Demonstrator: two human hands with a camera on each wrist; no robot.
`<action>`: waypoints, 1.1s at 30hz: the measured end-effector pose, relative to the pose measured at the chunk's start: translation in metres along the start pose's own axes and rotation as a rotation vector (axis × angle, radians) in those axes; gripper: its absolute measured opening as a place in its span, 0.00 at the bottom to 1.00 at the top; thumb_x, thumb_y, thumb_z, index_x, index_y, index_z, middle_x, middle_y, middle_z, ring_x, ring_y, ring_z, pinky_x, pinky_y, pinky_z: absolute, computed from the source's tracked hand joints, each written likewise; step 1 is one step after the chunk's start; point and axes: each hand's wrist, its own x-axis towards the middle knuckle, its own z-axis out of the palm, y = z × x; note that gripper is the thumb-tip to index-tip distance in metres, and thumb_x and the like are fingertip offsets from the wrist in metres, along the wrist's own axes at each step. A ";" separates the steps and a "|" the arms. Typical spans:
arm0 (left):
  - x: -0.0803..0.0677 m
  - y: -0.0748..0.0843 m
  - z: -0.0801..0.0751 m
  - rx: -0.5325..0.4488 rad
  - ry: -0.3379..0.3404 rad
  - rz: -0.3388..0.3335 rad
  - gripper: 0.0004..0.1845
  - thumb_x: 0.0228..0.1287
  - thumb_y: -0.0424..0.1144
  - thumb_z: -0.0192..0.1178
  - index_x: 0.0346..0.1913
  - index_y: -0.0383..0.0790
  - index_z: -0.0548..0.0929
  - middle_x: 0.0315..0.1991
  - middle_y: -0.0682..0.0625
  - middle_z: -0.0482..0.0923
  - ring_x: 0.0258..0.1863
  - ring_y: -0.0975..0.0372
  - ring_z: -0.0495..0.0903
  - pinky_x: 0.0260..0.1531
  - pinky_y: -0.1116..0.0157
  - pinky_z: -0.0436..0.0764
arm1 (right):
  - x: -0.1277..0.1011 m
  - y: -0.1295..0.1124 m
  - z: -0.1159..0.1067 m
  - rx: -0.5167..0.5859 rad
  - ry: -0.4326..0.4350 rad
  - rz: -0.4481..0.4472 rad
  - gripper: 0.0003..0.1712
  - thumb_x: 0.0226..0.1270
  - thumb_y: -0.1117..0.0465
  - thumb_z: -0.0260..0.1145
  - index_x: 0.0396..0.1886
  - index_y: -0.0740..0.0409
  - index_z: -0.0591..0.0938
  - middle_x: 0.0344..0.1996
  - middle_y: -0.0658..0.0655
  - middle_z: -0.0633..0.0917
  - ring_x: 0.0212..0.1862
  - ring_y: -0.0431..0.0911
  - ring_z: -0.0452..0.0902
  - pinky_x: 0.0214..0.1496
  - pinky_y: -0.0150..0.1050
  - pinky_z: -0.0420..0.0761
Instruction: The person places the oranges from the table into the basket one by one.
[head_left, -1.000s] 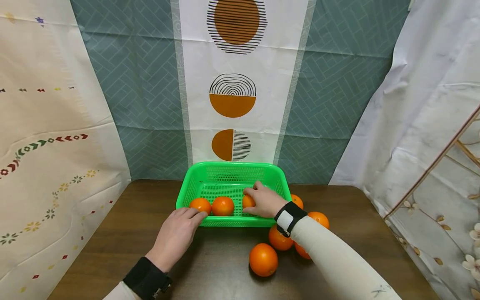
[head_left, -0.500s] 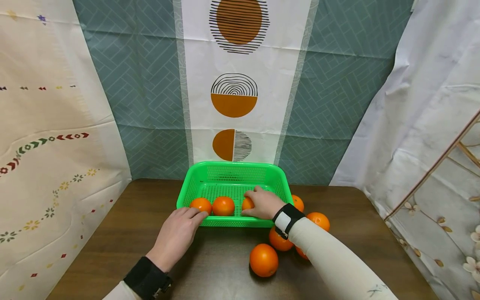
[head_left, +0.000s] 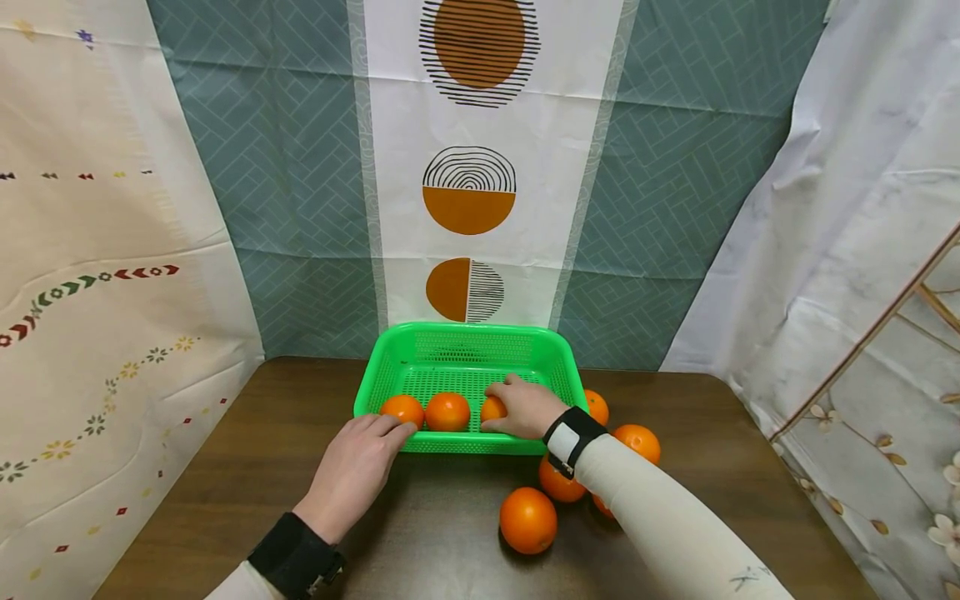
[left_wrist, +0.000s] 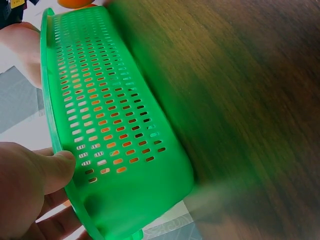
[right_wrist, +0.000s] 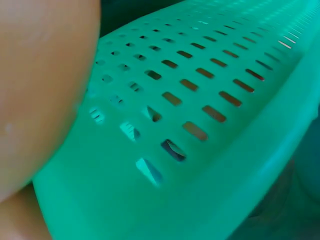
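A green perforated plastic basket [head_left: 465, 444] stands at the table's back edge. Inside, along its front wall, lie an orange [head_left: 403, 409] at the left and another orange [head_left: 447, 412] beside it. My left hand [head_left: 354, 471] grips the basket's front left rim; the left wrist view shows the thumb [left_wrist: 59, 172] outside the rim and the other fingers behind it. My right hand [head_left: 527, 409] reaches over the basket's front right part and holds a third orange [head_left: 492, 408], partly covered by the fingers. The basket's holed wall [right_wrist: 200, 100] fills most of the right wrist view.
Several oranges lie on the brown wooden table [head_left: 247, 467] outside the basket, right of it and under the right forearm. The nearest is a large orange [head_left: 528, 521] in front; one orange [head_left: 596, 407] sits by the basket's right side. A patterned cloth [head_left: 480, 208] hangs behind.
My right hand has shifted very slightly left with its orange inside the basket. The left hand stays on the rim, and the other oranges lie where they were.
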 end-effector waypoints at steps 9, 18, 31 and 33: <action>0.000 0.000 0.001 -0.003 0.006 -0.001 0.21 0.55 0.29 0.75 0.52 0.44 0.87 0.44 0.52 0.83 0.44 0.55 0.80 0.52 0.54 0.79 | -0.001 -0.003 -0.003 0.017 -0.036 0.002 0.33 0.66 0.41 0.71 0.65 0.53 0.78 0.45 0.56 0.77 0.33 0.47 0.72 0.35 0.40 0.75; 0.000 0.000 0.001 -0.004 0.005 -0.005 0.21 0.55 0.29 0.75 0.53 0.44 0.87 0.44 0.52 0.83 0.44 0.55 0.80 0.53 0.55 0.79 | 0.000 -0.003 -0.003 0.012 -0.046 -0.003 0.34 0.66 0.41 0.70 0.66 0.54 0.78 0.45 0.55 0.78 0.36 0.46 0.72 0.37 0.40 0.76; 0.000 -0.001 0.000 -0.010 0.013 0.004 0.20 0.56 0.28 0.74 0.52 0.44 0.87 0.44 0.52 0.83 0.43 0.55 0.80 0.52 0.55 0.79 | 0.001 0.001 0.000 0.030 -0.066 -0.030 0.34 0.68 0.43 0.69 0.69 0.53 0.76 0.50 0.57 0.79 0.39 0.46 0.74 0.41 0.41 0.76; 0.001 -0.001 0.000 -0.010 0.012 0.003 0.20 0.56 0.29 0.74 0.52 0.44 0.87 0.44 0.52 0.83 0.43 0.55 0.80 0.52 0.55 0.79 | 0.001 0.001 0.000 0.026 -0.069 -0.034 0.35 0.69 0.43 0.69 0.69 0.54 0.75 0.52 0.57 0.79 0.39 0.46 0.74 0.42 0.41 0.76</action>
